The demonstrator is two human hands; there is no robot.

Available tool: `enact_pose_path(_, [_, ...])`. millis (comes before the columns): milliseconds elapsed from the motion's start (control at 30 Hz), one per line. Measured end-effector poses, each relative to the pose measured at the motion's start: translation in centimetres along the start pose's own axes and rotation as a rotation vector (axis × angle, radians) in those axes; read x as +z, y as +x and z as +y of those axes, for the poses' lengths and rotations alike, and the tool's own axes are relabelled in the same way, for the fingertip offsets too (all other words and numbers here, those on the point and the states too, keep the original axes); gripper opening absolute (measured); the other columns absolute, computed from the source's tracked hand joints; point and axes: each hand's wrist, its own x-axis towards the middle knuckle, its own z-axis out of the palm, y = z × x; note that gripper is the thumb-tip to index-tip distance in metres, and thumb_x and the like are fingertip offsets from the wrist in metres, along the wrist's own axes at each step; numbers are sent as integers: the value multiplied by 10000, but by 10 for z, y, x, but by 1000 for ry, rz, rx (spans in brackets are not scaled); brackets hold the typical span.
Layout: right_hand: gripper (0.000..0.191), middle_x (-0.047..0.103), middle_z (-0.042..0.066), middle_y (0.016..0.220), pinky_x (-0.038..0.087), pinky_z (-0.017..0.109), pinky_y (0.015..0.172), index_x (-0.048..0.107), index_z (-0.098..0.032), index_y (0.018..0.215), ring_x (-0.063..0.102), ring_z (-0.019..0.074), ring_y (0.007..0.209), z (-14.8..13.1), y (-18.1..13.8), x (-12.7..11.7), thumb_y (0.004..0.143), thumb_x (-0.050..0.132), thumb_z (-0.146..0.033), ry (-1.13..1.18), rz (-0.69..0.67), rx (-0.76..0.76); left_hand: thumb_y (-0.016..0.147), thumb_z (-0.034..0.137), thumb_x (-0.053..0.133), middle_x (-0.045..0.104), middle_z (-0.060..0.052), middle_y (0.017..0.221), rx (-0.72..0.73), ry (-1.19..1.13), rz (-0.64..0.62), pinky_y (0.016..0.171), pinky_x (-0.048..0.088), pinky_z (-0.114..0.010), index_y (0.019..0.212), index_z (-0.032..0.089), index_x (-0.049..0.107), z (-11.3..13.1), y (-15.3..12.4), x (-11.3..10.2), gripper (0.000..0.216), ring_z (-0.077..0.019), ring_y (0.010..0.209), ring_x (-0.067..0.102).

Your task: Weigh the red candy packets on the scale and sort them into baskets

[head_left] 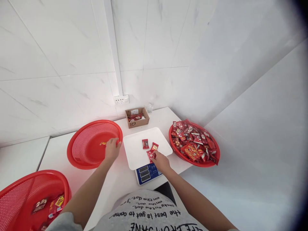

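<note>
A white scale tray (134,150) sits on a blue-fronted scale (147,174) in front of me. Three red snack packets lie on the tray, one apart (145,143) and two close together (154,147). My right hand (160,161) rests at the tray's near edge, fingers pinched on the nearest red packet (150,155). My left hand (112,149) reaches over the rim of an almost bare red mesh basket (84,154), fingers curled beside a small orange packet (103,143); whether it grips anything is hidden.
A red basket (192,160) heaped with red packets stands at the right. A small cardboard box (137,117) with packets sits at the back by a wall socket (121,100). Another red basket (14,199) with a few packets is at the lower left.
</note>
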Motion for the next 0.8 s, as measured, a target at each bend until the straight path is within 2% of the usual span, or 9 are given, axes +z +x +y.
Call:
enact_pose_path(67, [160,625,17,862,338,246,634,516,-226,938,572,171,782,-1,2,2,789,473,-263,87,3,5,833,333,405,610,-95,997,64,-184,-154,830,418,-347,1048,179,560,22,-17,18,307,-224,955,547])
enact_pose_path(133, [140,615,-1,815,354,238,636,519,-229,903,562,153,750,-3,3,4,776,463,-215,235,22,-19,829,365,428,620,-66,876,18,-369,-360,758,447,-320,1052,175,550,43,-36,35,317,-187,831,567])
enact_pose_path(267, [121,589,-18,770,405,253,674,516,-218,863,546,142,722,-13,-1,5,745,492,-234,621,58,-180,787,487,505,596,-85,1003,-273,-865,-722,696,474,-286,1138,186,487,69,-65,51,462,-154,820,572])
enact_pose_path(333, [111,579,-19,752,418,264,686,525,-209,838,541,141,717,-20,-4,3,735,507,-247,748,23,-273,748,514,557,593,-83,1023,-360,-1085,-808,711,470,-278,1084,189,514,73,-71,52,469,-144,829,576])
enact_pose_path(400, [111,581,-15,761,421,273,704,537,-204,828,542,141,732,-27,-7,1,724,512,-233,799,-22,-321,705,508,614,611,-66,964,-383,-1193,-793,708,462,-267,996,183,544,72,-72,51,442,-131,796,581])
enact_pose_path(533, [157,585,-5,788,412,286,724,556,-199,863,541,142,753,-32,-8,-1,719,509,-239,803,-53,-301,680,553,604,606,-22,736,-385,-1122,-647,579,430,-231,865,166,536,60,-68,50,435,-94,594,554])
enact_pose_path(633, [207,569,-8,748,404,283,684,561,-194,900,521,135,693,-29,-7,1,722,513,-288,783,-42,-241,710,624,496,484,50,538,-384,-1021,-487,422,307,-185,785,170,500,45,-58,44,460,-53,414,412])
enact_pose_path(700, [228,560,-11,731,400,280,663,564,-192,907,510,132,668,-25,-6,2,719,510,-309,784,-41,-204,715,640,458,418,74,505,-396,-968,-364,386,240,-172,766,178,493,32,-47,33,466,-48,389,352])
enact_pose_path(800, [240,549,-15,712,399,283,651,563,-192,910,501,131,647,-19,-4,4,716,500,-319,776,-43,-157,734,630,425,419,62,522,-402,-851,-171,397,266,-179,714,183,499,8,-26,13,453,-62,415,373])
